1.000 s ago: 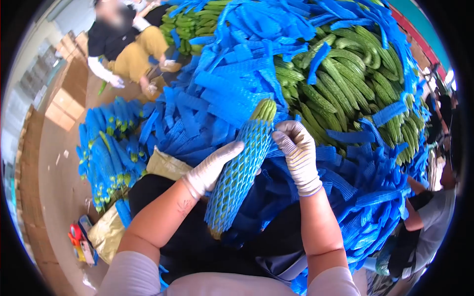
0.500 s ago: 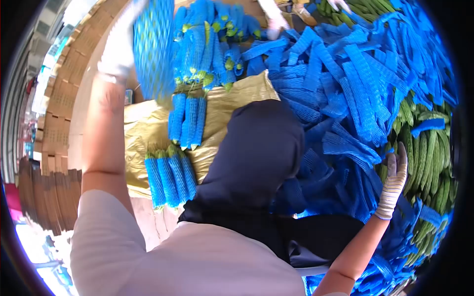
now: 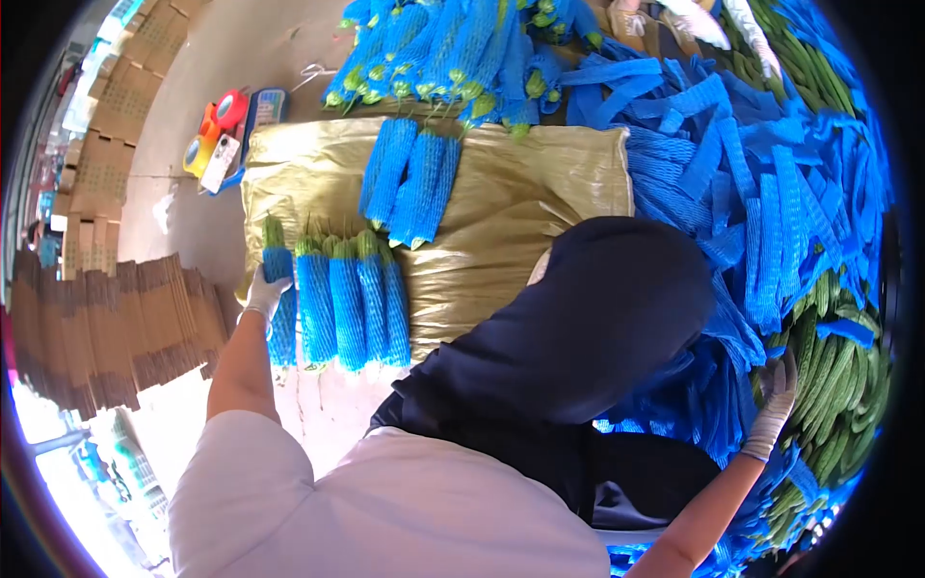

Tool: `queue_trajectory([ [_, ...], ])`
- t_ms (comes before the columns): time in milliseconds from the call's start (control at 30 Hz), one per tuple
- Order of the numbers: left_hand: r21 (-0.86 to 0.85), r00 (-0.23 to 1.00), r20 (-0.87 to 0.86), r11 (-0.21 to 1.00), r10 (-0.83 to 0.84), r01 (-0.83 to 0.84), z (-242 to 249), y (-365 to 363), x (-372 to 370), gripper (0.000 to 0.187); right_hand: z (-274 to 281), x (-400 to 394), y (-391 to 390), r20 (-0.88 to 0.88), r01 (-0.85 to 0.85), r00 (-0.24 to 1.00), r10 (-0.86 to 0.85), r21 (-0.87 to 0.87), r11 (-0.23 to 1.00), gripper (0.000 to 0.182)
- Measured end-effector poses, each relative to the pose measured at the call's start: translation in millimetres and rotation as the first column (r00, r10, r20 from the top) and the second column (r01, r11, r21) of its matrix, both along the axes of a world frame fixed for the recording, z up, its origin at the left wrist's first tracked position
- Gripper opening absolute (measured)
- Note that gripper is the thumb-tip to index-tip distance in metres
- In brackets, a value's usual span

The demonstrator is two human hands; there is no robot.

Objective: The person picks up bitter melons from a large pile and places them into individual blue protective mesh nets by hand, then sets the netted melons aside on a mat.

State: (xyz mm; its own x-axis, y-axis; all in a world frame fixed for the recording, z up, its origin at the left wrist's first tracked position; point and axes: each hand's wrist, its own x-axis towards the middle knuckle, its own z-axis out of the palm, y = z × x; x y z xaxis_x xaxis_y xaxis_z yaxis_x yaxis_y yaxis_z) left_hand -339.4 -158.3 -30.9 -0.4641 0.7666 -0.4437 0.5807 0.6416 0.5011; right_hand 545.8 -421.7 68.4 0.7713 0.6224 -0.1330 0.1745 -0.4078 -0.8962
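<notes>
My left hand (image 3: 263,295), in a white glove, is closed around a long green gourd in a blue foam net sleeve (image 3: 279,326). The gourd's bare green end sticks out at the top. Beside it lies a row of several sleeved gourds (image 3: 352,306), partly on the gold sack (image 3: 511,173). A smaller bunch of sleeved gourds (image 3: 414,183) rests on the sack farther away. On the far right my right hand (image 3: 774,409), in a striped glove, has its fingers stretched out against the pile of bare green gourds (image 3: 833,380), with nothing visibly held.
Loose blue net sleeves (image 3: 703,144) are heaped on the right. A large stack of sleeved gourds (image 3: 453,48) lies at the back. Tape rolls (image 3: 229,109) and a blue scale (image 3: 265,108) sit at left, near flattened cartons (image 3: 125,328). Another person's shoes (image 3: 631,24) show at top.
My left hand has come down from the upper left with a sleeved gourd, to the left end of the row. My right hand has stayed by the green gourds. The view has shifted.
</notes>
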Motion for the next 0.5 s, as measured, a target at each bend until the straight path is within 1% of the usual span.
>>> queue_trajectory([
  [33,-0.034,0.998,-0.057,0.999,0.014,-0.016,-20,-8,-30,0.089,-14,21,-13,-0.106,-0.013,0.994,0.017,0.033,0.999,0.058],
  [67,-0.039,0.998,-0.052,0.999,0.027,-0.029,-32,-14,-45,0.089,-20,31,-17,-0.211,-0.021,0.977,0.035,0.067,0.998,0.061],
  [133,0.050,0.995,0.053,0.994,0.090,-0.093,-53,-26,-67,0.093,-18,19,-14,-0.182,-0.024,0.983,0.038,0.080,0.997,0.062],
  [167,0.021,0.999,-0.008,0.999,0.034,-0.034,-61,-26,-78,0.096,-16,19,-13,-0.220,-0.067,0.972,0.079,0.059,0.996,0.062],
  [200,0.013,0.999,-0.004,0.999,0.041,-0.041,-69,-30,-86,0.096,-15,18,-12,-0.257,-0.110,0.959,0.117,0.041,0.993,0.061],
  [233,0.015,1.000,-0.020,1.000,0.008,-0.008,-79,-32,-92,0.096,-17,16,-12,-0.251,-0.114,0.960,0.119,0.035,0.993,0.061],
  [267,0.017,0.999,-0.036,0.999,-0.027,0.027,-89,-34,-97,0.096,-19,13,-13,-0.176,-0.029,0.984,0.020,-0.046,0.999,0.062],
  [300,0.007,0.998,-0.066,1.000,-0.013,0.014,-95,-35,-98,0.097,-17,7,-11,-0.090,0.065,0.993,-0.076,-0.118,0.991,0.064],
  [333,0.003,0.998,-0.057,1.000,-0.015,0.015,-101,-35,-99,0.097,-13,2,-12,-0.081,0.067,0.994,-0.077,-0.121,0.990,0.064],
  [400,-0.037,0.963,-0.268,0.999,-0.008,-0.001,-120,-32,-106,0.101,-2,-15,-15,0.001,0.083,0.996,-0.084,-0.146,0.986,0.061],
  [433,-0.088,0.931,-0.358,0.995,-0.077,0.049,-129,-31,-109,0.089,1,-13,-19,0.011,0.090,0.996,-0.089,-0.149,0.985,0.061],
  [467,-0.091,0.934,-0.348,0.994,-0.082,0.054,-138,-29,-113,0.089,2,-9,-24,-0.043,0.058,0.997,-0.063,-0.114,0.992,0.057],
  [500,-0.228,0.932,-0.347,0.973,-0.103,0.023,-152,-27,-119,0.078,4,-2,-29,-0.095,0.025,0.995,-0.033,-0.077,0.997,0.053],
])
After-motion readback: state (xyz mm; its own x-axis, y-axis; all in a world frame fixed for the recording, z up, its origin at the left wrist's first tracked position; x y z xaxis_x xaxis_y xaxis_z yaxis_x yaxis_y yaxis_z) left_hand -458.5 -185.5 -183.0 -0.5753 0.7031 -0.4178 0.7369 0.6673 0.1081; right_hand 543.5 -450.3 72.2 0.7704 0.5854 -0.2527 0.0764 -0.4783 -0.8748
